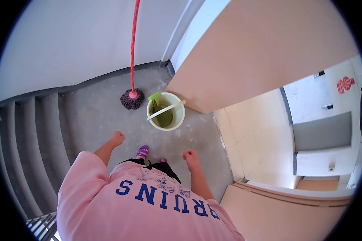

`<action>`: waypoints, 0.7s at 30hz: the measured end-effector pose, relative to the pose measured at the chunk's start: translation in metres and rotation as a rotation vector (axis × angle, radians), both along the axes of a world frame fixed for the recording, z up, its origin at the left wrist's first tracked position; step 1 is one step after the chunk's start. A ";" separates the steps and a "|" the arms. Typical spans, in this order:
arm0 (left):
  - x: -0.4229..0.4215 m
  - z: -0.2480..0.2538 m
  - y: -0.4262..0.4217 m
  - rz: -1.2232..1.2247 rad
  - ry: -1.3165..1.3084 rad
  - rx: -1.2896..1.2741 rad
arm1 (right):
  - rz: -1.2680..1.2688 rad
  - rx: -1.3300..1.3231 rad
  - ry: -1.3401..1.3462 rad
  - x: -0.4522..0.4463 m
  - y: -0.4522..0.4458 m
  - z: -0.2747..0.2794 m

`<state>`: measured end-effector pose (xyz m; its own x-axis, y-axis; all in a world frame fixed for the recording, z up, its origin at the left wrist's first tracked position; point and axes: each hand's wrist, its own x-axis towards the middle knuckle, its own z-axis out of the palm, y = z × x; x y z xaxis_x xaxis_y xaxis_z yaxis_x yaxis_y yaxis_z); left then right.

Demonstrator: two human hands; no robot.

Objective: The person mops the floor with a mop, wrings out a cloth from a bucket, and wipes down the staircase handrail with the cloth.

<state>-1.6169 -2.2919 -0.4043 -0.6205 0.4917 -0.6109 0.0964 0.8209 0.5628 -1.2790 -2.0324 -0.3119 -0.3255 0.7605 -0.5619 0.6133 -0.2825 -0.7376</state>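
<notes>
Two hands show in our view, both bare and holding nothing. Our left hand [117, 138] is out to the left over the grey floor [94, 114], its fingers curled in toward the palm. Our right hand [191, 158] is raised on the other side, clenched loosely with the fingers folded in. Neither one touches the cleaning things, which stand ahead of us, beyond our reach as the arms are now held.

Nearest to both hands is a pale round bucket [182, 116], upright on the floor, with its bail handle [169, 110] lying across the opening. A light green cloth [155, 97] hangs over the rim on the far left side, and we see darker green inside; what that is, we cannot tell. Just left of the bucket and apart from it, a string mop [132, 99] rests its dark head on the floor; its red pole rises past the top of our view, so we cannot see what it leans on.

Right behind the bucket is the lower corner of a beige door [249, 56]. Grey steps [30, 148] lie to our left. Below, we see our pink BRUINS shirt [149, 217] and one purple sandal [142, 152].
</notes>
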 end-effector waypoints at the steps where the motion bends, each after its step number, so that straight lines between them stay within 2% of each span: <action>1: 0.001 0.010 -0.004 0.108 -0.047 0.017 | 0.019 -0.025 -0.009 -0.011 0.002 -0.002; 3: 0.011 0.025 -0.016 0.320 -0.146 0.037 | 0.052 -0.086 -0.037 -0.020 0.001 -0.006; 9: 0.057 -0.004 -0.074 0.334 -0.330 -0.141 | 0.127 -0.339 -0.297 0.010 0.025 -0.026; 12: 0.081 0.016 -0.074 0.432 -0.352 -0.182 | 0.227 -0.347 -0.348 0.017 0.049 -0.036; 15: 0.094 0.035 -0.052 0.567 -0.341 -0.194 | 0.583 -0.189 -0.348 0.026 0.089 -0.089; 18: 0.091 0.020 -0.026 0.515 -0.336 -0.151 | 0.714 -0.117 -0.259 0.002 0.133 -0.113; 20: 0.082 0.032 0.009 0.544 -0.365 -0.075 | 0.640 -0.173 -0.223 -0.040 0.155 -0.086; 21: 0.076 0.049 0.032 0.557 -0.327 -0.045 | 0.503 -0.183 -0.224 -0.054 0.165 -0.093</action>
<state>-1.5410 -2.2600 -0.3557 -0.5539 0.1195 -0.8240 -0.5213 0.7218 0.4552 -1.3329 -1.8674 -0.4048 -0.4801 0.4268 -0.7664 0.8405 -0.0264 -0.5412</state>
